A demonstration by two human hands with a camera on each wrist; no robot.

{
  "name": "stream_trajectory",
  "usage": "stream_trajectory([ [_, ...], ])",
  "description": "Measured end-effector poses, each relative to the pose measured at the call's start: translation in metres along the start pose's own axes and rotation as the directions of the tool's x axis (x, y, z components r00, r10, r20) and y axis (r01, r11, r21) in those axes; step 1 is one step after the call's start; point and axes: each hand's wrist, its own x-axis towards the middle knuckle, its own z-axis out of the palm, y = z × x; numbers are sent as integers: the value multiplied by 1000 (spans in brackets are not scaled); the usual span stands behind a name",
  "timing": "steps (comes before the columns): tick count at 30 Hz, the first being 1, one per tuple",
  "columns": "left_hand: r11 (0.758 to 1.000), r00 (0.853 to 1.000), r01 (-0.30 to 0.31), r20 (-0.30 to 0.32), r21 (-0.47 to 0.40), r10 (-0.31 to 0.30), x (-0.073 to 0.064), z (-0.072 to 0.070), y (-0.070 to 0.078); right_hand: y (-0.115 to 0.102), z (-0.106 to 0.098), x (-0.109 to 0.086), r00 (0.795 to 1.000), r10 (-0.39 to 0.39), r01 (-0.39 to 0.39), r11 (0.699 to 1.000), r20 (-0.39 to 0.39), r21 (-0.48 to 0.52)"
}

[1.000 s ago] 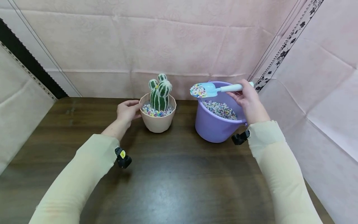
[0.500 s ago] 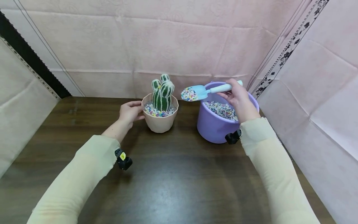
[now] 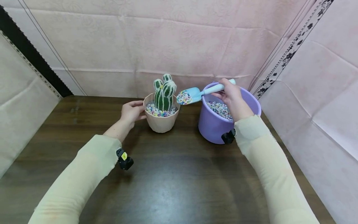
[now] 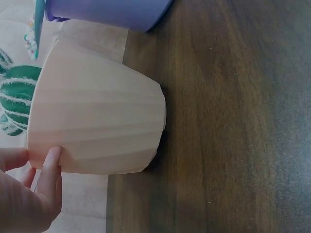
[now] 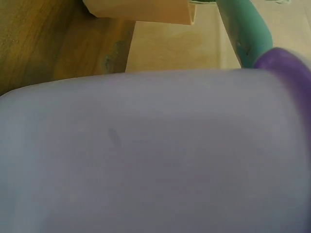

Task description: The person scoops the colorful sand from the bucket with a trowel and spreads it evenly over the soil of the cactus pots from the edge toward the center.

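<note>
In the head view my left hand (image 3: 132, 112) holds the left side of a beige flowerpot (image 3: 160, 123), with fingertips at its rim and outer wall. The left wrist view shows these fingers (image 4: 50, 165) against the wall. A green-and-white cactus (image 3: 163, 98) stands in the pot among colourful pebbles. My right hand (image 3: 231, 96) grips the pale handle of a blue hand trowel (image 3: 195, 93) above a purple bucket (image 3: 211, 129). Pebbles lie on the trowel's blade, whose tip is beside the pot's right rim. In the right wrist view the bucket wall hides my right hand.
More small pebbles (image 3: 219, 109) lie inside the bucket. Pot and bucket stand a little apart on a dark wooden table (image 3: 167, 180). Pale cloth (image 3: 179, 40) hangs close behind them and along both sides.
My right hand has moved left, bringing the loaded trowel from over the bucket to the pot's rim, its blade now tilted lower. My left hand stays on the pot; the view has shifted slightly.
</note>
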Motion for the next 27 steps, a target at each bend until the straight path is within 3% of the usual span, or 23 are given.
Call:
stream_trajectory([
  [8, 1000, 1000, -14, 0, 1, 14, 0, 1, -1, 5, 10, 1, 997, -77, 78, 993, 22, -86],
  [19, 1000, 1000, -14, -3, 11, 14, 0, 0, -2, 10, 25, 1, 990, -138, 127, 969, -34, -214],
  [27, 1000, 1000, -9, -2, 19, 9, 1, -1, -1, 10, 36, -3, 974, -223, 205, 930, -25, -306],
])
